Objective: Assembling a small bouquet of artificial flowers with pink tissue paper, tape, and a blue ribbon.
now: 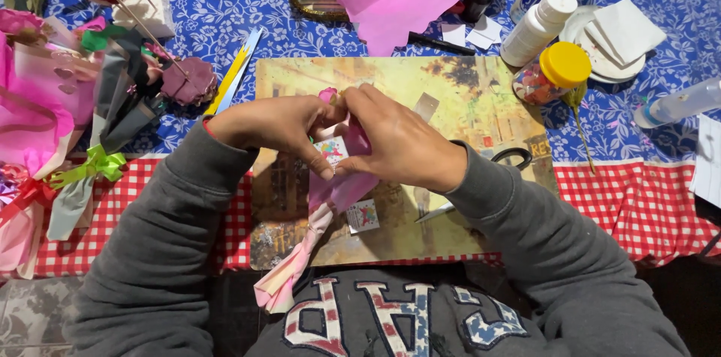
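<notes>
Both hands meet over the picture-printed work board (pixel 466 102): the left hand (pixel 274 126) and right hand (pixel 398 143) pinch closed on a pink paper-wrapped flower bundle (pixel 342 192). The wrap looks mostly formed; its loose pastel tail (pixel 282 286) appears unfinished.

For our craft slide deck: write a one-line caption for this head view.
Both hands, left and right, wrap pink paper around a small flower over a picture board.

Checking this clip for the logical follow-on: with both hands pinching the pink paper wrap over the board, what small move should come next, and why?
Probably keep the pinch and roll the pink paper wrap tighter. The left hand and right hand meet at its top, where a small pink bud shows, while the twisted tail below hangs loose over the board.
</notes>
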